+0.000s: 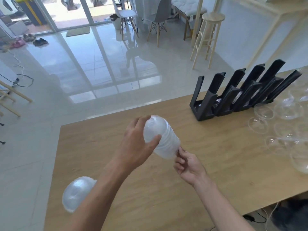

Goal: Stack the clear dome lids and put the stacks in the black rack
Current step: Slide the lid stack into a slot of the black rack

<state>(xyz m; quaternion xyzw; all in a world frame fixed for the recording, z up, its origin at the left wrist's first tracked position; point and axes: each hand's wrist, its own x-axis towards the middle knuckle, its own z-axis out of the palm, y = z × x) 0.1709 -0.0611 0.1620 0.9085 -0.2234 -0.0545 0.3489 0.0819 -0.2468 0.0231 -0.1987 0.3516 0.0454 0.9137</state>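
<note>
A tall stack of clear dome lids (164, 138) is held tilted above the wooden table (208, 155). My left hand (138, 144) grips its domed top end, fingers and thumb curled round it. My right hand (186, 162) pinches the rim at the stack's lower end. A second, shorter stack of dome lids (75, 193) lies at the table's near left, partly behind my left forearm. The black rack (241, 92) stands at the table's far edge to the right. Several loose dome lids (281, 124) are spread on the table right of the rack.
The table's left edge and far edge drop to a glossy tiled floor. A wooden stool (208, 39) and chairs (126, 19) stand beyond the table. Dark cables and a dark object (291, 215) lie under the table's near right edge.
</note>
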